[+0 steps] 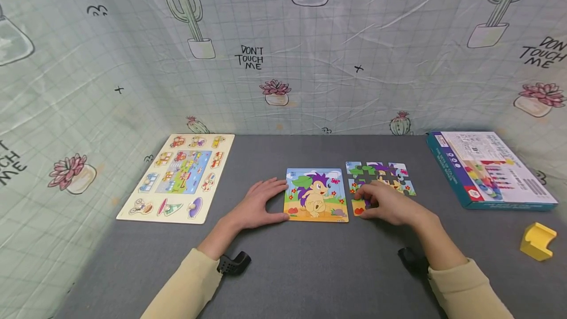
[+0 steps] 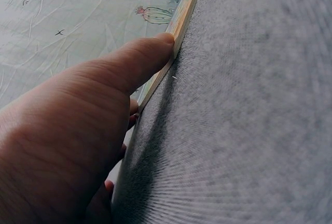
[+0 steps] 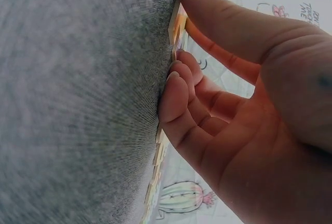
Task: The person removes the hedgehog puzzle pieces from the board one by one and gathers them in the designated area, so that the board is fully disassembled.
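Nearest, on the grey desk (image 1: 310, 270), a yellow block (image 1: 537, 241) sits well off to the right, out of the way of both arms. The left hand (image 1: 261, 203) lies at the left edge of the hedgehog board (image 1: 316, 196), thumb and fingers spread apart and touching that edge; light, steady contact there should be enough to stop the board sliding. Just beyond the board's right edge, the right hand (image 1: 390, 203) pinches an orange-bottomed puzzle piece (image 1: 358, 205) between thumb and index finger, its other fingers bunched close to the neighbouring pieces; whether the piece is clear of the desk I cannot tell. To handle it well, I would keep the pinch on its edges, lift straight up so that its tabs do not drag the next piece along, and hold the spare fingers high. The other puzzle pieces (image 1: 400, 171) lie a little farther back in a loosely spaced group, partly under the right hand; the whole hedgehog picture beside them looks a handy guide for colour and position. Farther off stand a peg puzzle (image 1: 229, 141) at the left and a box (image 1: 491, 171) at the right, before a printed cloth (image 1: 310, 38).
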Motion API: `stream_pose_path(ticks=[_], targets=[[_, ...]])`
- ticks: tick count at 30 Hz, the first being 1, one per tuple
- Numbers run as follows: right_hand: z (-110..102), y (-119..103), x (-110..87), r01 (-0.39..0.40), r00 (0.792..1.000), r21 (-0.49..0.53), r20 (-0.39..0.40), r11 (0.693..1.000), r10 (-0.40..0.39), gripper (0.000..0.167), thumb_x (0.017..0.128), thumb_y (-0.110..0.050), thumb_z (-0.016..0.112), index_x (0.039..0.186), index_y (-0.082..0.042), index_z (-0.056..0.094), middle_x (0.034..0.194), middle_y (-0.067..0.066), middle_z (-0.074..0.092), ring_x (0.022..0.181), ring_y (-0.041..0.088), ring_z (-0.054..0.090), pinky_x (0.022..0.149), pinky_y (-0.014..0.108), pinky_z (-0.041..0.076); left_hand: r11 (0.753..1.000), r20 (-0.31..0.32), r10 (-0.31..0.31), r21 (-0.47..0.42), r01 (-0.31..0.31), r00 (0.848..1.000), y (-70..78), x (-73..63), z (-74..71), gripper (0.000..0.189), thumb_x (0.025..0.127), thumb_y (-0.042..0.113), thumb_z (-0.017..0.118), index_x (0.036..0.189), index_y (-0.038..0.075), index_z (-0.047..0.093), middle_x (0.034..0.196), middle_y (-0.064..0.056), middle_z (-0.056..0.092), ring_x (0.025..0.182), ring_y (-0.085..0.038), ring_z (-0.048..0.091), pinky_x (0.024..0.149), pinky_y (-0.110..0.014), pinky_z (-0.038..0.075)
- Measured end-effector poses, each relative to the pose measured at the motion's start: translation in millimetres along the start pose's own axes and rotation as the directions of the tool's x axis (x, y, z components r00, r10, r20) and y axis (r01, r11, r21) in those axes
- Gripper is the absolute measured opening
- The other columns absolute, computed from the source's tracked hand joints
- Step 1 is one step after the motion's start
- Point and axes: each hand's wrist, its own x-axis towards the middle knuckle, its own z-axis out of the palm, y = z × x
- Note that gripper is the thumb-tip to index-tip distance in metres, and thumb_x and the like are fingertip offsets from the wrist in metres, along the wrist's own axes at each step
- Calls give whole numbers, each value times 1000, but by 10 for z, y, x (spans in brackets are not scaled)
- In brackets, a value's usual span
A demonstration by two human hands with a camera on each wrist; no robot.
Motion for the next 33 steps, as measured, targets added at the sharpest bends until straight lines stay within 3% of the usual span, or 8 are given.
stream_pose_path(ticks=[12, 18, 23, 28, 33], targets=[[-44, -12, -8, 2, 1000, 22, -17, 1000, -2, 34, 89, -20, 80, 115, -4, 66, 101, 4, 58, 92, 21, 54, 81, 42, 51, 1000, 7, -9, 1, 9, 1000, 0, 2, -5, 78, 87, 45, 75, 150, 7, 49, 154, -9, 45, 148, -30, 28, 118, -56, 15], [-87, -91, 29, 18, 999, 75, -43, 997, -15, 40, 91, -25, 78, 121, -2, 65, 100, 5, 61, 89, 21, 55, 74, 37, 51, 1000, -1, -4, -1, 4, 1000, -2, 2, -1, 78, 87, 45, 76, 149, 7, 50, 154, -9, 46, 148, -31, 28, 118, -56, 16], [-52, -258, 119, 72, 997, 124, -38, 990, -68, 44, 91, -24, 78, 125, 1, 62, 107, 8, 63, 88, 19, 58, 73, 35, 52, 1000, -9, 9, -1, -9, 1000, -3, 7, 2, 78, 87, 45, 76, 149, 6, 50, 154, -9, 46, 148, -31, 29, 117, -56, 16], [21, -444, 273, 139, 990, 159, -22, 977, -138, 47, 91, -21, 78, 126, 5, 60, 105, 12, 63, 83, 17, 60, 69, 35, 52, 1000, -9, 2, -5, -2, 1000, -16, 2, 5, 78, 87, 44, 76, 149, 6, 50, 154, -9, 45, 148, -31, 28, 118, -56, 15], [142, -539, 406, 134, 991, 151, 0, 979, -136, 45, 90, -20, 79, 124, 4, 61, 104, 9, 62, 80, 15, 59, 70, 33, 51, 1000, -7, 3, -7, -3, 1000, -22, -2, 12, 77, 87, 44, 76, 149, 6, 50, 154, -9, 45, 148, -31, 28, 118, -56, 15]])
